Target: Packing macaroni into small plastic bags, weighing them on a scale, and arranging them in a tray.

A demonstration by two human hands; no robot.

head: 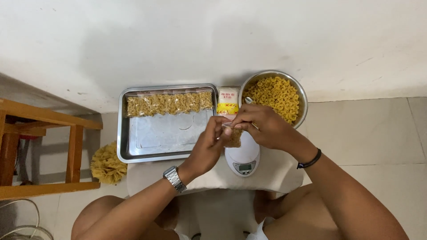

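Note:
My left hand (207, 144) and my right hand (262, 126) meet over a white kitchen scale (243, 159), both gripping a small clear bag of macaroni (233, 137) at its top. The bag hangs just above the scale's platform. A spoon handle (248, 101) pokes out behind my right hand, leaning into a steel bowl of dry macaroni (278, 93) at the back right. A steel tray (164, 133) to the left holds a row of filled macaroni bags (169, 103) along its far edge.
A white and yellow pack of bags (228, 101) stands between tray and bowl. A wooden stool (40, 151) is at the left, a yellow frilly cushion (106, 166) beside it. The white wall rises just behind the tray. A pale cloth (275, 175) lies under the scale.

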